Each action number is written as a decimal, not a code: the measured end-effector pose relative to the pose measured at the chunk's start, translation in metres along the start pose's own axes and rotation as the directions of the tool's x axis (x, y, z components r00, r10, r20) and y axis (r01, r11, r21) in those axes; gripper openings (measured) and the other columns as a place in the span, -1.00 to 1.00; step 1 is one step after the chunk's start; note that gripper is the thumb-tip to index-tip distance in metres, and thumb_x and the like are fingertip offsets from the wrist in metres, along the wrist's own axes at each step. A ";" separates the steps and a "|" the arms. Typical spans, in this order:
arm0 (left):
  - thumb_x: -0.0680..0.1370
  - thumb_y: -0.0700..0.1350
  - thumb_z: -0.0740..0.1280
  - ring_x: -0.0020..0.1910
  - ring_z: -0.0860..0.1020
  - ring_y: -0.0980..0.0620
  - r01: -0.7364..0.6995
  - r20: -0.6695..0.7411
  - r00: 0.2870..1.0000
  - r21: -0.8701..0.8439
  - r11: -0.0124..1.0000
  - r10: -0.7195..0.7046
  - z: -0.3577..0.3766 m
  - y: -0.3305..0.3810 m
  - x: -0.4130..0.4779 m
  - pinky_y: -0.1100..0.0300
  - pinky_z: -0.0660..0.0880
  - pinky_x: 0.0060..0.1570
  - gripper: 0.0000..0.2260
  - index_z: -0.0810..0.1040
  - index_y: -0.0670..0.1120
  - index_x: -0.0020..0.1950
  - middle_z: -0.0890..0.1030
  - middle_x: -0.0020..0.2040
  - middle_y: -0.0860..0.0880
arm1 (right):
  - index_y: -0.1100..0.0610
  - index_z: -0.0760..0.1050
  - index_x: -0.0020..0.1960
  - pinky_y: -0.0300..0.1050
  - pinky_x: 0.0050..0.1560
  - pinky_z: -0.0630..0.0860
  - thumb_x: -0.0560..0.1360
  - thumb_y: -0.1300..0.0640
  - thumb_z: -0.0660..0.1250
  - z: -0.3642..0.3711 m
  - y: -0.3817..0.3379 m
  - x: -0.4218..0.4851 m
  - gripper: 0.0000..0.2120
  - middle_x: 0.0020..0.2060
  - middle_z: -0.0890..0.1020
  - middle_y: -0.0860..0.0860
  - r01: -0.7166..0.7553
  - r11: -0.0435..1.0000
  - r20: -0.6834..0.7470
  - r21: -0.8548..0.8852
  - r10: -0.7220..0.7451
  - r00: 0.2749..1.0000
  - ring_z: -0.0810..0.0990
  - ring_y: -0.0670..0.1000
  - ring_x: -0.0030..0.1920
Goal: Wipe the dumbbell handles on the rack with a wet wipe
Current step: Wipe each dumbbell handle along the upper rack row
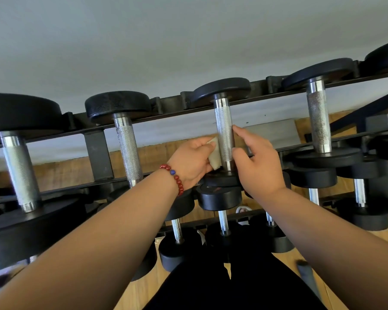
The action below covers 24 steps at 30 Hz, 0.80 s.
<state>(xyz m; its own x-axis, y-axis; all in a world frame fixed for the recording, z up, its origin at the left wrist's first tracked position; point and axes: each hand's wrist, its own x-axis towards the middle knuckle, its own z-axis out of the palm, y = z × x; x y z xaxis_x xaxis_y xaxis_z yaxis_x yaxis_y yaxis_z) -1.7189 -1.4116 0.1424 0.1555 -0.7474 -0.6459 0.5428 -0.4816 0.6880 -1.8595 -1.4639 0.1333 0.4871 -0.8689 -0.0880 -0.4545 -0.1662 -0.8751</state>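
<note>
While left hand [192, 163] pinches wet wipe [215, 154] against dumbbell handle [224, 130], right hand [259, 163], fingers loosely extended, touches handle's other side.

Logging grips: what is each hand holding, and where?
Left hand holds the wet wipe by its left side, against the dumbbell handle; right hand only touches that handle.

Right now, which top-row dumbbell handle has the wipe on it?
The third handle from the left: the left hand holds the wet wipe against it, and the right hand touches its other side. The neighbouring handles are untouched.
</note>
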 end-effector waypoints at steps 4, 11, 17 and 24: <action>0.65 -0.26 0.14 0.01 0.62 -0.03 0.049 0.018 0.999 0.068 0.996 -0.050 -0.008 0.005 -0.004 0.12 0.59 0.05 -0.82 0.49 -0.24 0.19 0.60 0.05 -0.19 | -0.10 0.43 0.40 0.03 0.32 0.41 0.52 0.05 0.11 0.000 0.006 -0.002 -0.54 0.18 0.57 -0.13 -0.026 0.997 0.038 0.078 0.024 0.999 0.46 -0.06 0.26; 0.67 -0.19 0.16 0.09 0.61 -0.13 -0.012 0.001 1.000 0.265 0.964 0.012 -0.006 0.003 -0.002 -0.02 0.56 0.16 -0.82 0.55 -0.13 0.09 0.61 0.12 -0.25 | 0.03 0.37 0.44 -0.11 0.36 0.26 0.47 -0.11 0.14 0.000 0.007 -0.009 -0.44 0.24 0.44 -0.18 0.139 0.985 0.019 -0.099 -0.138 0.990 0.34 -0.01 0.37; 0.53 0.02 0.25 0.15 0.61 -0.12 -0.032 -0.046 0.997 0.410 0.911 0.055 -0.020 -0.006 -0.006 -0.13 0.53 0.20 -0.60 0.52 -0.08 0.33 0.62 0.17 -0.17 | 0.06 0.40 0.43 -0.15 0.33 0.26 0.44 -0.14 0.15 0.000 0.008 -0.007 -0.40 0.23 0.46 -0.17 0.141 0.985 0.010 -0.104 -0.141 0.990 0.37 0.00 0.36; 0.59 0.02 0.21 0.07 0.63 -0.17 -0.084 -0.040 0.992 0.527 0.846 0.124 -0.002 -0.002 -0.007 -0.15 0.56 0.14 -0.79 0.62 0.09 0.08 0.67 0.03 -0.16 | 0.01 0.40 0.42 -0.54 0.20 0.16 0.43 -0.14 0.14 -0.001 0.008 -0.008 -0.41 0.18 0.48 -0.18 0.111 0.990 0.005 -0.092 -0.111 0.994 0.38 -0.11 0.28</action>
<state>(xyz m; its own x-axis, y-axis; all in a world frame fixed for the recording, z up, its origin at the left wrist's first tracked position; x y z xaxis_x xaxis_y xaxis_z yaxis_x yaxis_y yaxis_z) -1.7196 -1.4044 0.1455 0.2541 -0.7825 -0.5685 0.0112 -0.5854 0.8107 -1.8675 -1.4584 0.1273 0.5380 -0.8429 0.0071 -0.4648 -0.3037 -0.8317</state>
